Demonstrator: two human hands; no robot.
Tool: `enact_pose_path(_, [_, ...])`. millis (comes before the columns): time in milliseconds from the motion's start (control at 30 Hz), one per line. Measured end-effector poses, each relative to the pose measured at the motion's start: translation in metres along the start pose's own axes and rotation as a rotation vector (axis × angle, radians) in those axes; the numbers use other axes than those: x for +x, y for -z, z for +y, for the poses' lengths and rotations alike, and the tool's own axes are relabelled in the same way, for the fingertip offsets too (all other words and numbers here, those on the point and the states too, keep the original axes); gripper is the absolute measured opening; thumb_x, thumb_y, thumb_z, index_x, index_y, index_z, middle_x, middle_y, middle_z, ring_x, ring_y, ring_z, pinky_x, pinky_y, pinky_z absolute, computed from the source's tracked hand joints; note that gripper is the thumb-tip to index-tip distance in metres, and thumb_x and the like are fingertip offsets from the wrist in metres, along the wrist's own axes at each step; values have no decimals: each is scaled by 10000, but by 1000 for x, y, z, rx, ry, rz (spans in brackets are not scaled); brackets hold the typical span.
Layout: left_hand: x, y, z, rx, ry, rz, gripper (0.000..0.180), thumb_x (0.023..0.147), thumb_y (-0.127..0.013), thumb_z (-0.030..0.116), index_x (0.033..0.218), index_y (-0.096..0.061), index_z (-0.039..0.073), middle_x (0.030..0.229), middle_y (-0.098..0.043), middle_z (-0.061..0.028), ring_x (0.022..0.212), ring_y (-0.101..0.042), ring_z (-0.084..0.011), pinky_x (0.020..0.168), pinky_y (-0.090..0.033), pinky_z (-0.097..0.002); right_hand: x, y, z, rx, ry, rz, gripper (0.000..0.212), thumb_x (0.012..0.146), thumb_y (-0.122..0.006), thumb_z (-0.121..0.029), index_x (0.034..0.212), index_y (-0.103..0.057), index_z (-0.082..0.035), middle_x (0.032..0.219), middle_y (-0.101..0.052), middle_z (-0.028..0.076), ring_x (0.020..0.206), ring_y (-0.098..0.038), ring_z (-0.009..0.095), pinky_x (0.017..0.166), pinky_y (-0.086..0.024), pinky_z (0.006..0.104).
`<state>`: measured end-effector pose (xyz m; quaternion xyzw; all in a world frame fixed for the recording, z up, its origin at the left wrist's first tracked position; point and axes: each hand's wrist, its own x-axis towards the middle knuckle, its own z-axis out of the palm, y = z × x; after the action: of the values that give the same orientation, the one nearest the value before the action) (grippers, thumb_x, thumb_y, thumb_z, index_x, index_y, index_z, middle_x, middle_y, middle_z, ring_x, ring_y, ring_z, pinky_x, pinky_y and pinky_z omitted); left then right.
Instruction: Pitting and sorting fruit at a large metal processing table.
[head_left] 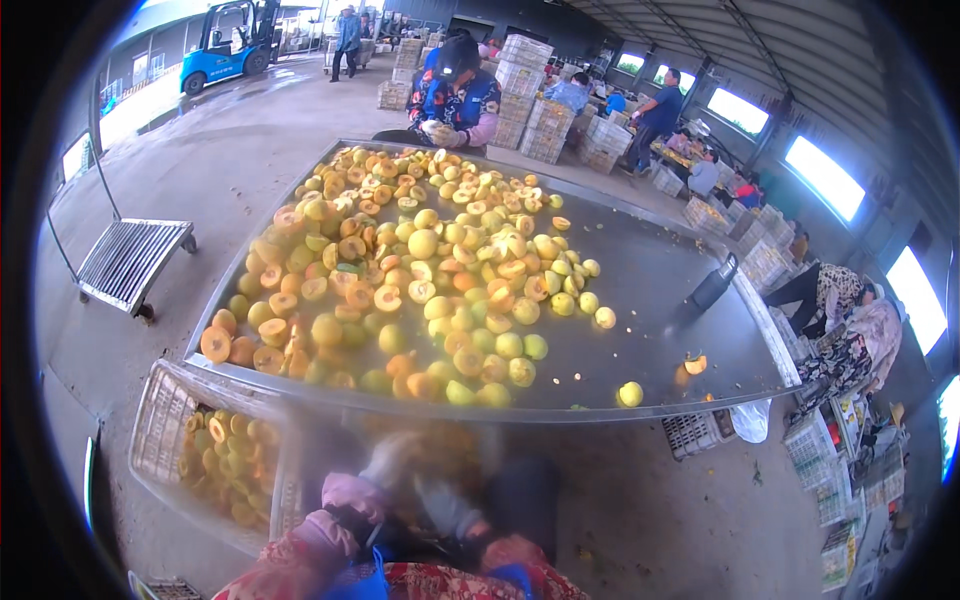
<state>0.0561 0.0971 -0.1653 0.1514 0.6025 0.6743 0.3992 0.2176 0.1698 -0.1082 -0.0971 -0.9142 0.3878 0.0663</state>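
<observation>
Left hand (394, 459) near right hand (447, 506), blurred

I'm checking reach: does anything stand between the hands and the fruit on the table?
Yes, the near rim. The left hand and right hand are on this side, the fruit beyond. Nothing else visible intervenes, though blur hides detail around the hands.

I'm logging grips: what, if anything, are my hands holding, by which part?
Can't tell: your left hand and right hand are too blurred.
</observation>
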Motion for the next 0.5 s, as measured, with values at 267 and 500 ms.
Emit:
enact_pose_path(267, [-15, -12, 11, -173, 110, 122, 277, 866, -576, 284, 793, -630, 22, 607, -612, -85, 509, -525, -145, 482, -383, -264, 15, 5, -3, -128, -21, -422, 677, 744, -596, -88, 1334, -306, 73, 1174, -499, 299, 1104, -495, 423, 938, -424, 404])
enact_pose_path(500, [-9, 5, -26, 208, -452, 113, 289, 857, -583, 289, 857, -631, 4, 626, -614, -99, 521, -560, -209, 500, -435, -301, 11, -32, 13, -345, 65, -223, 450, 875, -441, -94, 1319, -380, -44, 1068, -570, 243, 964, -573, 391, 808, -476, 392])
